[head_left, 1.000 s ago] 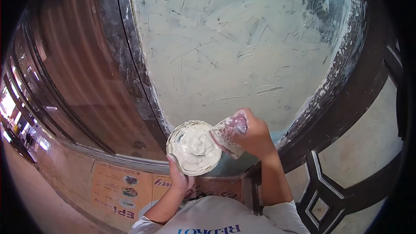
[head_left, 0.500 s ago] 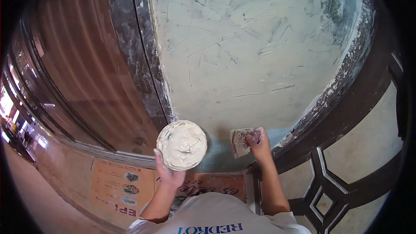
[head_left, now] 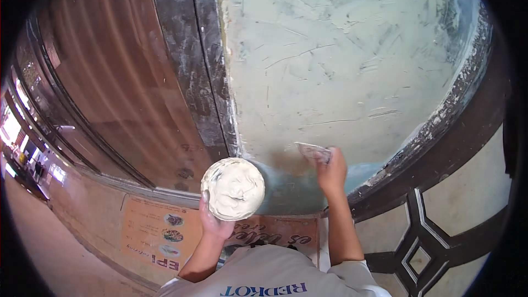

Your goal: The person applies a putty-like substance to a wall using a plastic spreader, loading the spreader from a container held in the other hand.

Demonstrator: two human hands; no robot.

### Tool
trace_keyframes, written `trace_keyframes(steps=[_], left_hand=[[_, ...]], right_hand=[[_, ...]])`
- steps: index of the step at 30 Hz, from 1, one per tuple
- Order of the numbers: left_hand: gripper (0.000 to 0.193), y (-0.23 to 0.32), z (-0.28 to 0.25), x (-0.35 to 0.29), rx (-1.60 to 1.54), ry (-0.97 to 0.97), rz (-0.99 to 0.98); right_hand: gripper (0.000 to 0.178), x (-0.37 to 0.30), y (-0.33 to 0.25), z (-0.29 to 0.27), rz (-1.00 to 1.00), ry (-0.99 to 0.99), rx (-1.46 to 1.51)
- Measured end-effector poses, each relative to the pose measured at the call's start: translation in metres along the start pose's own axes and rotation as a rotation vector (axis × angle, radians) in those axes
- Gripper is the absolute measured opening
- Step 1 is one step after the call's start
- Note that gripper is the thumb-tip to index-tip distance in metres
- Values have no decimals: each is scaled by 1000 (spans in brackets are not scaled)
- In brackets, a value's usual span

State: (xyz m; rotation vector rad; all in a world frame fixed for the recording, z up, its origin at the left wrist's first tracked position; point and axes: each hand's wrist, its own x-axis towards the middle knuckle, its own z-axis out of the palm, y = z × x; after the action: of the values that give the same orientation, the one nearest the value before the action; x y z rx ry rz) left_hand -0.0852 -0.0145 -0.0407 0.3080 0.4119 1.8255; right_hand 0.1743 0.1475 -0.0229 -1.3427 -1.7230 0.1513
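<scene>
My left hand [head_left: 215,224] grips a round tub [head_left: 235,218] from its near left side, thumb up along the wall. Thick cream-coloured putty [head_left: 235,186] fills it, its surface swirled and ridged. In my right hand [head_left: 332,175] is a flat, putty-smeared spreader [head_left: 312,149], turned nearly edge-on, its tip pointing left and close to the wall panel [head_left: 330,93]. Whether the tip touches cannot be made out. That panel is coated pale grey-green, with scratches, streaks and darker patches toward its right edge.
A dark, paint-splashed frame [head_left: 206,77] borders the panel on the left, beside a brown glass pane [head_left: 121,77]. To the right stands dark woodwork with pale inset panels [head_left: 467,170]. An orange printed banner [head_left: 148,225] lies on the floor near me.
My right hand has risen toward the panel, and the spreader has turned from face-on to nearly edge-on. The tub stays in my left hand. The whole view has shifted slightly.
</scene>
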Motion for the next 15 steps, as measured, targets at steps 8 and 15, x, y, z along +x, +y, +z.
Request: trace_keyframes(steps=[8, 15], left_hand=[[69, 10, -15, 6, -76, -24, -111], [69, 9, -14, 14, -63, -15, -103]], right_hand=[[27, -3, 3, 15, -157, 22, -81], [26, -4, 7, 12, -200, -41, -122]])
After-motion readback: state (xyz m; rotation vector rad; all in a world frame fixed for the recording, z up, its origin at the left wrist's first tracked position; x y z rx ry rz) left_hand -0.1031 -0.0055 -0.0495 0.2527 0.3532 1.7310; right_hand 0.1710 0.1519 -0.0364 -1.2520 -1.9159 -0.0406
